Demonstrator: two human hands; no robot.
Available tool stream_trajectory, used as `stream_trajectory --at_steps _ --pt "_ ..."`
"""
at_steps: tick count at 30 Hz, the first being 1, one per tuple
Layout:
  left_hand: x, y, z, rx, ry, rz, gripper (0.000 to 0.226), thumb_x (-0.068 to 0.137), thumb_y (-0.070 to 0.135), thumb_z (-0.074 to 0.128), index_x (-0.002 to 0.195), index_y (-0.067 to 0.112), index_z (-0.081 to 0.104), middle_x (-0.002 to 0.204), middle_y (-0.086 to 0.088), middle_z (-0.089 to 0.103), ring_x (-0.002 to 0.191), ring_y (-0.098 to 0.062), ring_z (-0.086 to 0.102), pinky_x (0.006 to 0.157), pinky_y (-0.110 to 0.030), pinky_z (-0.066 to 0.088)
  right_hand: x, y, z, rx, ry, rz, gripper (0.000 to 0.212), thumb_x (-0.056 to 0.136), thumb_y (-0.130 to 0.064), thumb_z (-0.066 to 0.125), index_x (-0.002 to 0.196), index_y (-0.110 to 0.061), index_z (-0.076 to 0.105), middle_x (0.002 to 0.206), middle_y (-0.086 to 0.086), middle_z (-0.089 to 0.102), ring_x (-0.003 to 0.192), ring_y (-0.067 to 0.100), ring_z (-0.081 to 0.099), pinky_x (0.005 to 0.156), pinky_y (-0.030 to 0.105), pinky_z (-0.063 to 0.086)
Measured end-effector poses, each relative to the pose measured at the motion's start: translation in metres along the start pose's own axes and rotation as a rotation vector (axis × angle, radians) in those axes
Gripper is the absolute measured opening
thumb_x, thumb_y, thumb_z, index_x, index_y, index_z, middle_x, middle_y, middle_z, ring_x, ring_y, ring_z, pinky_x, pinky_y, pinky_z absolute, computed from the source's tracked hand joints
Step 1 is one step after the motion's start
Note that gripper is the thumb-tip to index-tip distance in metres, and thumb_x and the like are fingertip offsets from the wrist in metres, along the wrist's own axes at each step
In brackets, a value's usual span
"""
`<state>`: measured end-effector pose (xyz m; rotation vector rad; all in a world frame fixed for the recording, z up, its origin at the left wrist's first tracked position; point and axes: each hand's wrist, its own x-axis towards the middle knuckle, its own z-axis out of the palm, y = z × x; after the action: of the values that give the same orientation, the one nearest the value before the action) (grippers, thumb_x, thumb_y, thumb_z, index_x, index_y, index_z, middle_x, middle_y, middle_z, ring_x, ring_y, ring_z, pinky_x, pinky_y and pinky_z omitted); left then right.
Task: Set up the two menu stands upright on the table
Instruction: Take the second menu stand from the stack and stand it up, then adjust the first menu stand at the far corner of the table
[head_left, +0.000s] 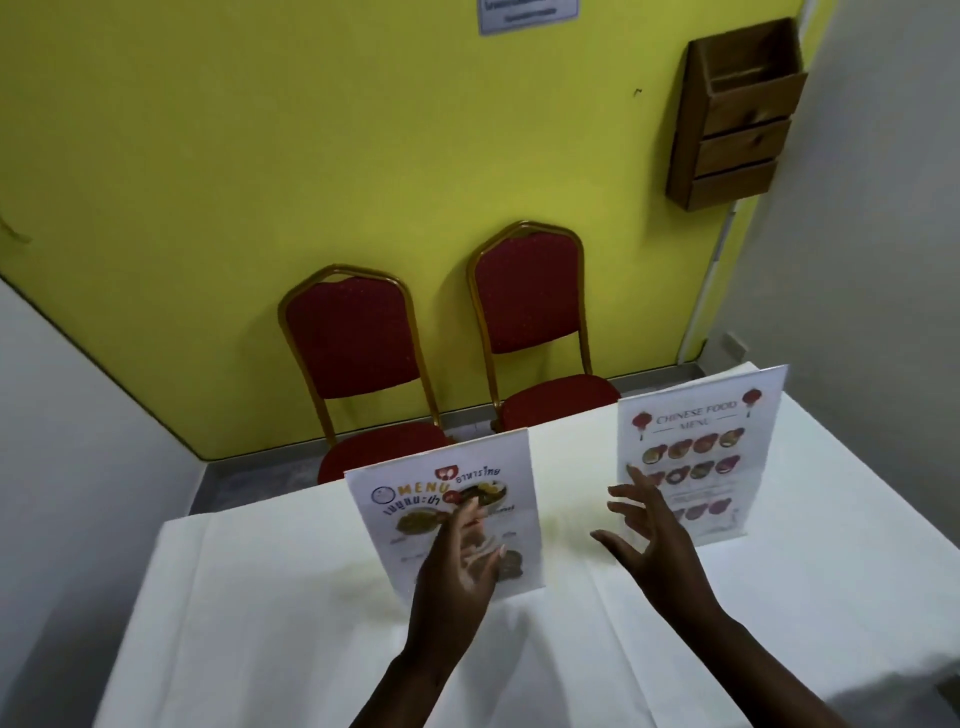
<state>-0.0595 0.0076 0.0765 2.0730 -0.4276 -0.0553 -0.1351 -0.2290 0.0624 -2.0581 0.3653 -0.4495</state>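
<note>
Two clear acrylic menu stands are upright on the white-clothed table (291, 623). The Thai menu stand (410, 499) is at the middle, the Chinese food menu stand (727, 431) at the far right. My left hand (457, 566) hovers in front of the Thai stand's lower part, fingers spread, holding nothing. My right hand (649, 540) is raised between the two stands, fingers apart, its fingertips overlapping the Chinese stand's left edge in view; I cannot tell whether they touch it.
Two red padded chairs with gold frames (358, 353) (530, 306) stand behind the table against a yellow wall. A wooden wall rack (737, 119) hangs at the upper right. White walls close in on both sides.
</note>
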Motion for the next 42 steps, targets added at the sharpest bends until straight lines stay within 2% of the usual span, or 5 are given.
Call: stream_trajectory --at_steps 8,17,23,32,42 --pt "0.038 0.047 0.106 -0.016 -0.203 -0.020 0.066 0.086 0.029 0.066 0.133 0.054 0.027 0.131 0.021 0.050 0.117 0.006 0.049 0.096 -0.019 0.044 0.014 0.057 -0.097 0.013 0.170 0.108 0.082 0.071 -0.019 0.082 0.137 -0.032 0.035 0.119 -0.016 0.057 0.106 0.006 0.061 0.087 0.024 0.051" --pt "0.070 0.071 0.171 -0.099 -0.204 -0.180 0.069 0.080 0.045 0.069 0.138 0.035 0.034 0.130 0.017 0.053 0.116 -0.004 0.051 0.096 -0.028 0.045 0.057 0.105 -0.143 0.012 0.178 0.205 0.094 0.070 -0.024 0.083 0.147 -0.019 0.028 0.145 0.006 0.043 0.124 0.023 0.050 0.099 0.045 0.047" --pt "0.071 0.076 0.193 -0.086 -0.026 -0.239 0.040 0.086 0.028 0.067 0.122 0.030 0.050 0.120 0.008 0.065 0.102 -0.014 0.064 0.081 -0.029 0.055 0.080 0.111 -0.151 0.147 0.080 0.175 0.071 0.074 -0.016 0.081 0.134 -0.024 0.044 0.122 -0.005 0.060 0.104 0.015 0.062 0.091 0.036 0.054" --pt "0.087 0.094 0.212 -0.048 0.079 -0.222 0.044 0.087 0.025 0.065 0.128 0.023 0.050 0.114 0.002 0.070 0.092 -0.015 0.070 0.073 -0.029 0.060 0.107 0.134 -0.167 0.147 0.103 0.103 0.054 0.080 -0.013 0.076 0.121 -0.034 0.049 0.105 -0.012 0.064 0.089 0.009 0.066 0.065 0.009 0.055" --pt "0.169 0.135 0.255 -0.039 0.006 -0.113 0.044 0.088 0.018 0.064 0.124 0.026 0.040 0.116 0.009 0.064 0.092 0.003 0.061 0.068 -0.011 0.055 0.198 0.154 -0.216 0.156 0.157 0.079 0.056 0.077 -0.013 0.078 0.128 -0.019 0.056 0.110 0.000 0.069 0.093 0.016 0.068 0.073 0.028 0.060"
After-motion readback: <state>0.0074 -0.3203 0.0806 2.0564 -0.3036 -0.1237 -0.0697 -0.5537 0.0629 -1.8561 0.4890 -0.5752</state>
